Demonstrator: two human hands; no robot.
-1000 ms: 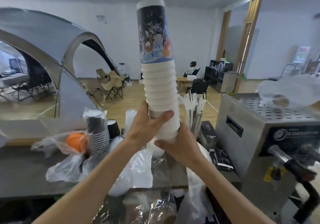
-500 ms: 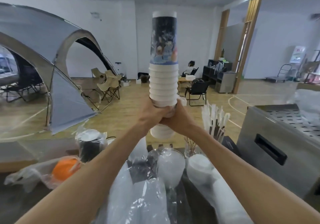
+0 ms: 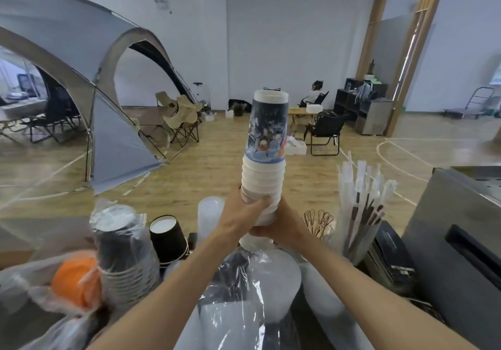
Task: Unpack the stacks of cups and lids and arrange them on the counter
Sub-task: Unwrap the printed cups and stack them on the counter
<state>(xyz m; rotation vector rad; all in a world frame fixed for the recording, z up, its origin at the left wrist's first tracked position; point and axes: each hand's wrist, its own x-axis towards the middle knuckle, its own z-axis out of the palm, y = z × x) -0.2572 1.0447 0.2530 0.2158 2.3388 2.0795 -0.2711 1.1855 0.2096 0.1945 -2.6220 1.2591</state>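
Cups point(image 3: 264, 168), nested in one tall upright stack with a printed cup on top, are clamped at the stack's lower end by both hands. Left hand point(image 3: 240, 214) wraps its fingers and thumb round the white rims from the left; right hand point(image 3: 282, 226) curls round the base just below and to the right, the two hands touching. Below the grip lie clear-wrapped lids point(image 3: 271, 276) and loose plastic wrap point(image 3: 233, 317). Left of the grip stand a single black cup point(image 3: 168, 237), a bagged stack of dark cups point(image 3: 122, 252) and an orange item point(image 3: 76, 279) in plastic. Right of the grip, wrapped straws point(image 3: 360, 203) stand upright near a steel machine point(image 3: 455, 241).
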